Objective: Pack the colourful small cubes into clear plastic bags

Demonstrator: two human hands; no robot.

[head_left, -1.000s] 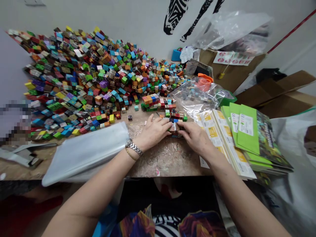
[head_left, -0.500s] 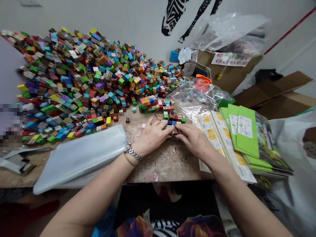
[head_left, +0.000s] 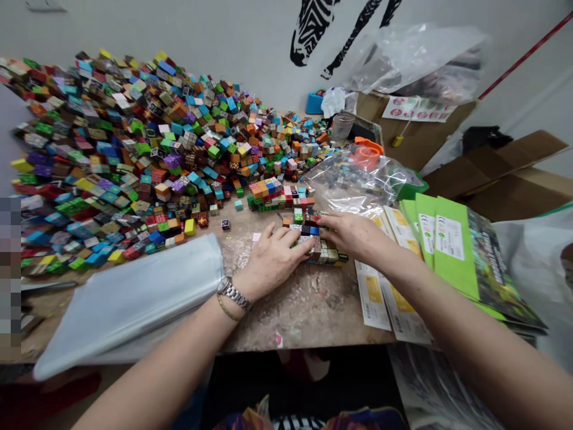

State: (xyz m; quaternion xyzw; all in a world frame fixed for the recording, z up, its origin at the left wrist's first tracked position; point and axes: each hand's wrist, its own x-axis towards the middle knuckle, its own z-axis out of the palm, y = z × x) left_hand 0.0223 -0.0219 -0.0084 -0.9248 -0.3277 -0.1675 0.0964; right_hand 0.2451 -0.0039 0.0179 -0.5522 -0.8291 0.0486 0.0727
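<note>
Small printed cube blocks [head_left: 322,252] lie together in rows on the table in front of me. My left hand [head_left: 276,258] rests over their left end, fingers stretched and apart, the thumb reaching along the near side. From the right, my right hand [head_left: 353,237] reaches in with its fingertips closed on a dark red patterned row of blocks [head_left: 314,216] at the far side of the group. Its lower fingers are partly hidden. Just beyond stands a stacked bundle of coloured blocks [head_left: 267,190], apart from both hands.
A big heap of coloured blocks [head_left: 134,161] fills the back left. Clear plastic bags [head_left: 134,298] lie at front left. Label sheets [head_left: 372,292] and green booklets [head_left: 454,251] lie right, below a clear bag [head_left: 353,185] and an orange tape dispenser [head_left: 367,155]. Cardboard boxes [head_left: 501,161] stand behind.
My right hand has moved up and away from the near blocks to the far row, uncovering the block rows' right end. My left hand stays on the blocks. The view has shifted slightly.
</note>
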